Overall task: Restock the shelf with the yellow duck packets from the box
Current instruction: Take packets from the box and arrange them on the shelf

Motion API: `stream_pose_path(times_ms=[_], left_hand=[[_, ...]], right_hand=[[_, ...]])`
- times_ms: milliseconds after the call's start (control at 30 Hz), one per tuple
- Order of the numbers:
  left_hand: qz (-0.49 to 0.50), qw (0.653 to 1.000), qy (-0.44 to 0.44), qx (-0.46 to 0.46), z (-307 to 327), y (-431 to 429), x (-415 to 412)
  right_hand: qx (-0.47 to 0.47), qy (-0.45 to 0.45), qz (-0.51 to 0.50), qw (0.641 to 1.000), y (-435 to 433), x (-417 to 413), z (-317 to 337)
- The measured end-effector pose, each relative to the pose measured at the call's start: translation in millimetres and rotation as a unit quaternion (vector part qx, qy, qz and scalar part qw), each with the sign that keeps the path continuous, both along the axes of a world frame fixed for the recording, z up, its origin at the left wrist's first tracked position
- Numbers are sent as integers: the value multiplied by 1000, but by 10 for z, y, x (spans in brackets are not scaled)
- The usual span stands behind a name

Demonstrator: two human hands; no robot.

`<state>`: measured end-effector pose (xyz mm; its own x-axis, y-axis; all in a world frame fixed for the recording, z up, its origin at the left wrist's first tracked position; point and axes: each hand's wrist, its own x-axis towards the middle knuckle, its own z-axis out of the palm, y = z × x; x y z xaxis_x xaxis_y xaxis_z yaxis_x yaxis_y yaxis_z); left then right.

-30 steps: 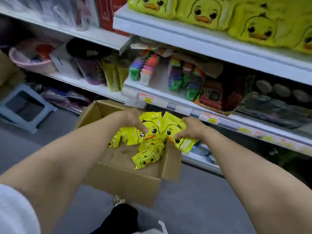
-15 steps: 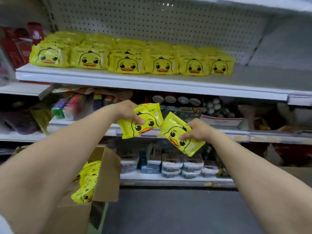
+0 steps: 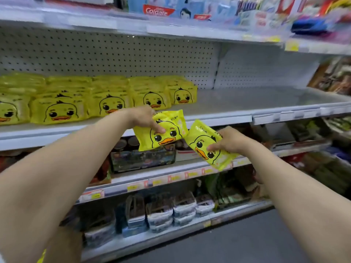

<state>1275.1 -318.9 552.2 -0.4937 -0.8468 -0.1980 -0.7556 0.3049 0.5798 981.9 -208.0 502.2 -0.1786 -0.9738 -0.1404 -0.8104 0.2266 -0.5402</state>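
Left hand [image 3: 141,118] closed on a duck packet [image 3: 160,132], thumb pressed on the printed face, fingers behind; packet tilted, duck's beak toward lower right. Right hand [image 3: 230,139] closed on a second packet [image 3: 204,147], thumb on the front near the beak, packet angled down to the right with its lower corner below the hand. Two packets nearly touching at their inner corners, both held in the air in front of the shelf [image 3: 237,105] edge, not yet resting on it. Both forearms bare, reaching in from the lower corners.

Behind the left hand, a stocked row [image 3: 106,99] of matching yellow packets standing on that shelf, filling its left part, several deep, faces forward. Right part of the shelf bare, grey, ending near a jumble of dark goods at far right. White pegboard [image 3: 114,54] behind the row. Above, a higher shelf with toothpaste boxes [image 3: 158,10], blurred. Below the held packets, a lower shelf with dark boxes [image 3: 142,158] and yellow price tags along its lip; under that, a shelf with small tubs [image 3: 171,211]. Grey floor [image 3: 256,240] at bottom right. Box not in view.
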Motion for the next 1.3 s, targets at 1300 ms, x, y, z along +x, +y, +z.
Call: stream_pose_path(times_ms=[1300], left_hand=[[30,993,-96,-56,336,-2061,-2090]], right_hand=[[89,24,191,977,-2681,-2267,642]])
